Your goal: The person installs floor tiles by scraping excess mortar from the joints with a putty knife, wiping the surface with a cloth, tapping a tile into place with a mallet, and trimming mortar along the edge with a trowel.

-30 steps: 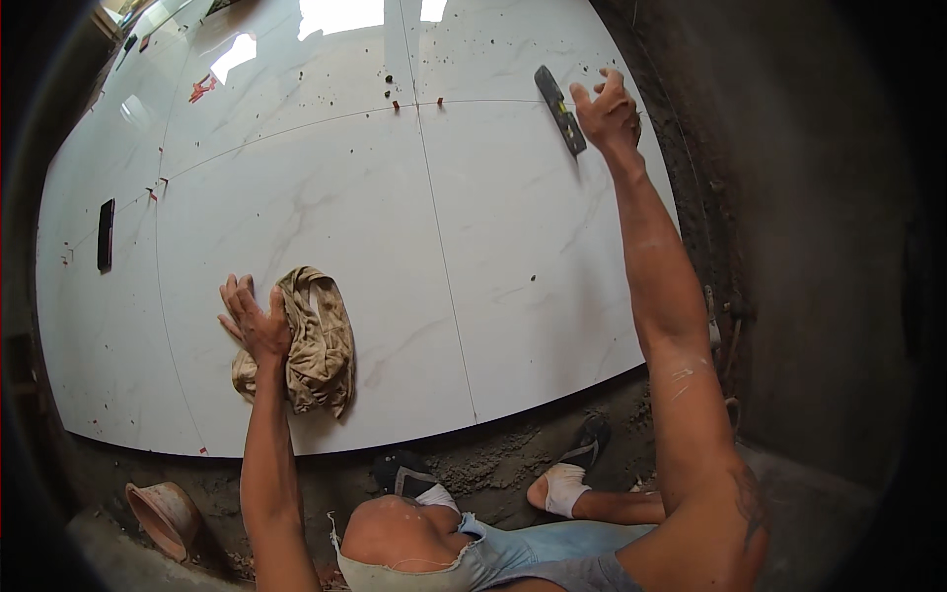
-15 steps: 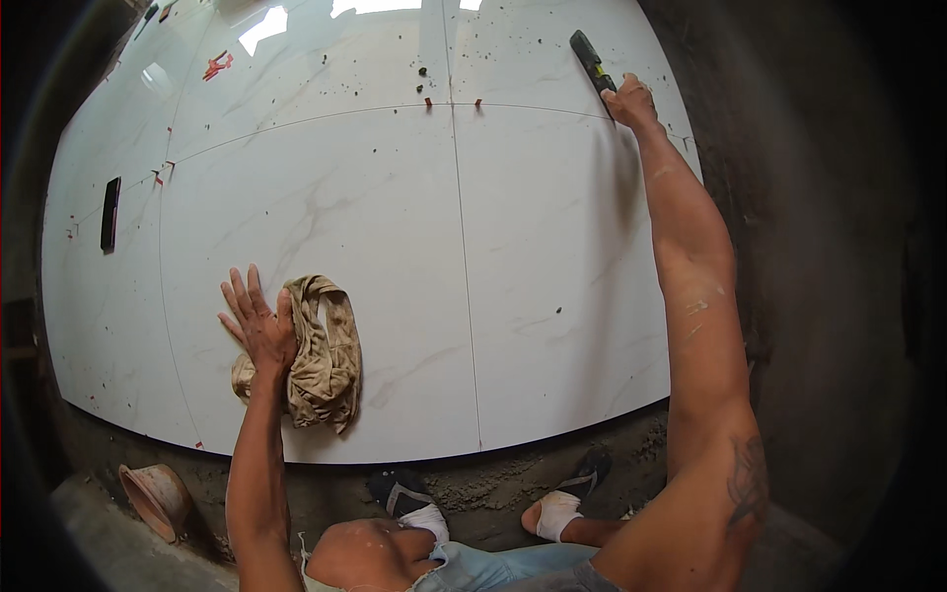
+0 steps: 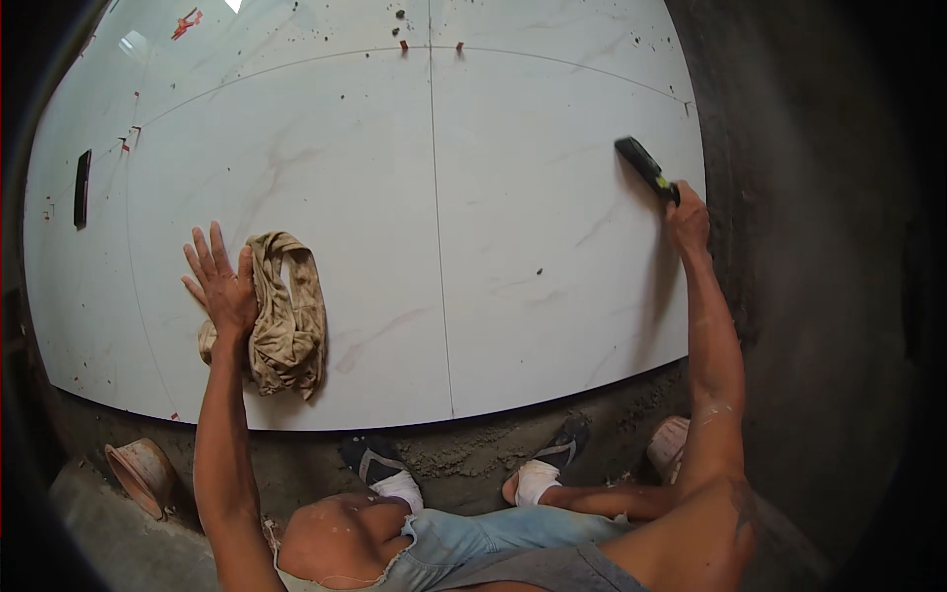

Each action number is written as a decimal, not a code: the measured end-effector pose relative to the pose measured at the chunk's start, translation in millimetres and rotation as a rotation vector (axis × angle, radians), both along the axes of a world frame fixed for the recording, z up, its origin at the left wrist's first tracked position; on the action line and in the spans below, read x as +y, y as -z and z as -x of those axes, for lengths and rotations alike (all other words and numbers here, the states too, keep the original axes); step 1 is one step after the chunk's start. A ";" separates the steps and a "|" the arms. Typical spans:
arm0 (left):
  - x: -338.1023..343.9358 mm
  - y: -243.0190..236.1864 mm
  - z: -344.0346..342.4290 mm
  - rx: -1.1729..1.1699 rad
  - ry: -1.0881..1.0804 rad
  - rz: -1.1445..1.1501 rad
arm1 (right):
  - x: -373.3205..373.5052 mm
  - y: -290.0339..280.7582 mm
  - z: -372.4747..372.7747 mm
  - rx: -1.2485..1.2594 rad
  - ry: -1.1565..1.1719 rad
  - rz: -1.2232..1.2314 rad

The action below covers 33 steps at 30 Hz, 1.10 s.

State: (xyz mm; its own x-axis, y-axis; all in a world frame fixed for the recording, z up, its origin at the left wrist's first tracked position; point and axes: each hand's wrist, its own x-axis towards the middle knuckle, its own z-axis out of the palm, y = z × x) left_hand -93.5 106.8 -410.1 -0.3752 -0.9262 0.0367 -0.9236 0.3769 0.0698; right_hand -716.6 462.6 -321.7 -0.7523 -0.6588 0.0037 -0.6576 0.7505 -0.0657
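My left hand lies flat on the white marbled tile, fingers spread. Its thumb side touches a crumpled tan cloth, part of which shows on the other side of my wrist. At the right, my right hand is closed around the near end of a long black hand tool with a yellow-green patch. The tool slants up and to the left over the tile near its right edge; its exact kind is unclear, and I cannot tell whether it touches the surface.
Red tile spacers stand along the joints. A dark flat bar lies at the left, and red plastic pieces at the far left. Dark crumbs dot the tiles. Buckets stand beyond the near edge, beside my feet.
My right hand has drawn the black tool nearer and to the right, from the far tile onto the near one. The view has shifted; my left hand stays by the cloth.
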 end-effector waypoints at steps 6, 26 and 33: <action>-6.7 -14.8 -6.6 0.114 0.015 -0.138 | 168.3 -3.5 52.0 -0.062 0.034 -0.096; 144.8 -136.5 -149.7 0.259 0.161 -0.062 | 62.4 8.1 27.4 -0.148 -0.224 -0.112; 204.4 -123.9 -146.0 0.475 0.044 0.064 | -213.9 0.3 -260.4 -0.145 -1.034 0.040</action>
State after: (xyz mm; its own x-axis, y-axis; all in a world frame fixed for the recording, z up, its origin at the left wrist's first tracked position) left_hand 52.5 311.2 -286.1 -0.3418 -0.9001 0.2701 -0.7784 0.4322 0.4553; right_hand -456.1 248.7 -322.0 0.1835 -0.9830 -0.0061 -0.9618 -0.1783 -0.2079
